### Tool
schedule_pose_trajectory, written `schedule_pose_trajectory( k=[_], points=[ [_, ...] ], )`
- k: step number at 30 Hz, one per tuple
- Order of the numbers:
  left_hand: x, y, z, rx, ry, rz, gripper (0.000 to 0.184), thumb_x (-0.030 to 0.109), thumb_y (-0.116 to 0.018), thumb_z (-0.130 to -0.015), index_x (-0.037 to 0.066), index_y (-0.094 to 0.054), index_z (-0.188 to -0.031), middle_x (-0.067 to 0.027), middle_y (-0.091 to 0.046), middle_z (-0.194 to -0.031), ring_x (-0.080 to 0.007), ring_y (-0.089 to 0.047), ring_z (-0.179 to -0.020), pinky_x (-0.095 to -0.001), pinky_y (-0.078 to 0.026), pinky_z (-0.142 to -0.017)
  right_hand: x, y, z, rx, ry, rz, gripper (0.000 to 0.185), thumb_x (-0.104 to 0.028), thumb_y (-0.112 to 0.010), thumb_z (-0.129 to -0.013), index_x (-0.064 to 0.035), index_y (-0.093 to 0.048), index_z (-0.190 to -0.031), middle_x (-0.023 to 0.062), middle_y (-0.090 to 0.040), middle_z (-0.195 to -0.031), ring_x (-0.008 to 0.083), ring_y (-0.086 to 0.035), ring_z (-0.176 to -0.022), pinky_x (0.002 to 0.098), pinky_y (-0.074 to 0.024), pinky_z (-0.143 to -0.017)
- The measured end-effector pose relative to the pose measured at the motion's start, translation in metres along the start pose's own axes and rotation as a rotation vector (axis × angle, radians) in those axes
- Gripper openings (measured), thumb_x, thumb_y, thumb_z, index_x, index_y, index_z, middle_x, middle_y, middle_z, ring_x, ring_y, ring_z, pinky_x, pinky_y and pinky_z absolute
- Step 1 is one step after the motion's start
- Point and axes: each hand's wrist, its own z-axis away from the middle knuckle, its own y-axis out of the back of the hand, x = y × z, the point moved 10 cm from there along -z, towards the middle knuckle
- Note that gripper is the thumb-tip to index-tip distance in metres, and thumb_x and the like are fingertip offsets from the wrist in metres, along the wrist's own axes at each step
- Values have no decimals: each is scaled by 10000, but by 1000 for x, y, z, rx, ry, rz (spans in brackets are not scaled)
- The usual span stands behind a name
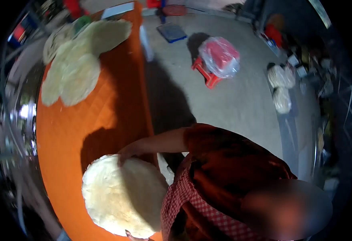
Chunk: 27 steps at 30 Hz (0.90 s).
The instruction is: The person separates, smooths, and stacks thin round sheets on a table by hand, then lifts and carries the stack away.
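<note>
A large, pale round flatbread (107, 193) lies on an orange quilted cloth (63, 152) over a long table. My right hand (128, 152) is closed at the far-side rim of the flatbread, with a finger lying over its edge. Only part of my left hand (136, 237) shows at the bottom of the view; it pinches the opposite rim, and its other fingers are hidden. A dark shadow falls across the bread's right half. My checked apron (208, 205) touches or overlaps the bread's near side; I cannot tell which.
Several overlapping flatbreads (79, 76) lie farther up the cloth. On the floor, a red stool (208, 76) bears a plastic-wrapped pink bundle (222, 56). A blue-edged flat scale-like platform (172, 33) sits beyond. Filled plastic bags (281, 86) and clutter line the right side.
</note>
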Motion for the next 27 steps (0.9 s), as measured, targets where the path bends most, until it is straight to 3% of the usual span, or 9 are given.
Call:
schedule_pose_trajectory(
  k=[8,10,11,13,17,19,23,24,27],
  points=[
    [25,-359,-87,-525,-36,-371,738,437,-546,-821,-33,-349,-1355,-206,-406,-1341,-370,-413,-1207,-500,-390,-953,-101,202,327,580,318,-351,584,-268,-690,-763,-58,-502,-1275,90,-591,-1177,208,-561,-1078,362,-452,-931],
    [1,-462,-91,-461,74,-474,683,397,-532,-837,-36,-367,-1338,-201,-422,-1329,-379,-424,-1193,-502,-384,-963,-99,243,399,679,437,-457,576,-254,-684,-770,-58,-498,-1279,86,-584,-1185,193,-557,-1080,359,-449,-937],
    [-29,-527,-83,-741,256,-337,653,377,-533,-843,-30,-378,-1331,-198,-447,-1307,-376,-450,-1167,-502,-405,-952,-92,269,441,768,462,-465,569,-245,-682,-773,-57,-499,-1278,86,-582,-1186,186,-558,-1076,363,-451,-937],
    [-68,-621,-91,-861,200,-494,652,371,-541,-840,-24,-379,-1333,-193,-466,-1290,-365,-474,-1146,-490,-434,-927,-74,313,512,890,522,-478,545,-221,-672,-785,-46,-501,-1272,80,-581,-1181,169,-563,-1060,362,-458,-933],
    [-157,-790,-57,-904,395,-699,666,325,-613,-795,-20,-395,-1321,-176,-531,-1210,-350,-529,-1066,-456,-459,-903,-24,378,626,1042,663,-621,530,-226,-661,-821,-3,-493,-1271,75,-588,-1173,151,-578,-1032,339,-468,-930],
    [-210,-883,-58,-1160,406,-775,658,278,-633,-778,-16,-399,-1318,-169,-550,-1178,-331,-545,-1046,-434,-471,-891,-18,392,687,1177,772,-629,526,-264,-661,-834,5,-507,-1258,90,-591,-1172,163,-585,-1034,343,-474,-927],
    [-294,-1047,19,-1493,516,-649,566,222,-617,-808,17,-439,-1304,-119,-567,-1176,-267,-569,-1047,-411,-495,-869,33,431,776,1425,745,-684,506,-324,-615,-864,21,-531,-1224,102,-593,-1176,209,-593,-1044,357,-473,-926],
    [-366,-1069,-27,-1527,652,-666,537,222,-607,-827,27,-449,-1302,-109,-570,-1177,-261,-573,-1043,-411,-498,-872,51,434,794,1487,720,-711,511,-333,-604,-867,27,-530,-1221,104,-593,-1180,222,-594,-1047,361,-471,-927],
    [-426,-1170,27,-1609,811,-634,487,176,-595,-863,40,-452,-1308,-101,-562,-1200,-237,-566,-1062,-392,-499,-887,76,463,840,1586,901,-801,512,-309,-622,-830,15,-536,-1217,126,-584,-1201,245,-568,-1078,390,-445,-948]
  ],
)
